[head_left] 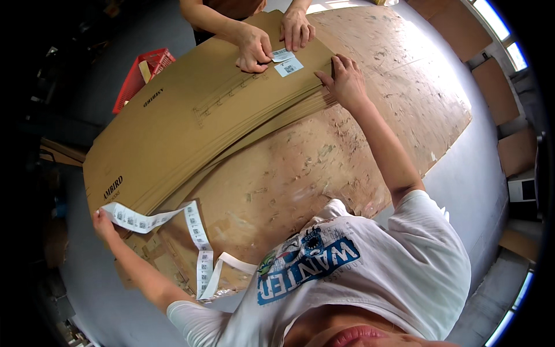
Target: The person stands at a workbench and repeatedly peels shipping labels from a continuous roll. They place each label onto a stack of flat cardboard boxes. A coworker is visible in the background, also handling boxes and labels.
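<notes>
My left hand [103, 222] holds one end of a long white strip of printed labels [193, 231], which hangs down and loops past my white T-shirt. My right hand [346, 80] reaches far forward and grips the near corner of a stack of flat brown cardboard sheets [191, 115]. Across the stack, another person's two hands [254, 49] [298, 29] press a small white label [281, 55] onto the top sheet. A second label [288, 67] is stuck right beside it.
The stack lies on a worn, scuffed wooden board table [347, 150]. A red plastic basket [144, 72] stands on the floor behind the stack at the left. Brown cardboard pieces [491, 87] lean by the windows on the right. Grey floor surrounds the table.
</notes>
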The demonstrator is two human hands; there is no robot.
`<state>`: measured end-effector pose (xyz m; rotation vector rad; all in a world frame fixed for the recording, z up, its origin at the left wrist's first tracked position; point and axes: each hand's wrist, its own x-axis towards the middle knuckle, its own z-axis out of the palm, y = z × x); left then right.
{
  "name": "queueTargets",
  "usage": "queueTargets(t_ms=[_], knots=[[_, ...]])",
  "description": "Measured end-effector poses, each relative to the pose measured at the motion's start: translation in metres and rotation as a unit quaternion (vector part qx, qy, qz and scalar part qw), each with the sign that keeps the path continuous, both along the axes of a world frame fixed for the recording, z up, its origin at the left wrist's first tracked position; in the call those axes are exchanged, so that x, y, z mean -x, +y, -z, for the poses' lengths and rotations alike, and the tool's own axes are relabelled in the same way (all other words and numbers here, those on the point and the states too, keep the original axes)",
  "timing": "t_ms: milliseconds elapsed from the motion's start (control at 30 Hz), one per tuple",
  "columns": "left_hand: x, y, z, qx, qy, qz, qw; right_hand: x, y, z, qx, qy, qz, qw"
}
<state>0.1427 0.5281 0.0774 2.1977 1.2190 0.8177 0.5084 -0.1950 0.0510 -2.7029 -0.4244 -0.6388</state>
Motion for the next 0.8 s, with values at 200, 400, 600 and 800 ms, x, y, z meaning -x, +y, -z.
queueTargets(t_ms=[200, 400, 600, 800], knots=[[0.0, 0.042, -0.007, -0.058, 0.273, -0.12, 0.953, 0.004, 0.006, -0.012, 0.077, 0.052, 0.061, 0.994], [-0.003, 0.025, -0.005, -0.088, 0.259, -0.095, 0.957, 0.021, 0.024, -0.011, 0.154, -0.058, 0.054, 0.985], [-0.01, -0.017, -0.016, -0.155, 0.21, -0.164, 0.951, 0.04, 0.077, -0.002, -0.026, -0.053, -0.112, 0.992], [-0.015, 0.0, -0.043, -0.136, 0.246, -0.143, 0.949, 0.079, 0.088, -0.011, -0.078, -0.069, -0.166, 0.981]])
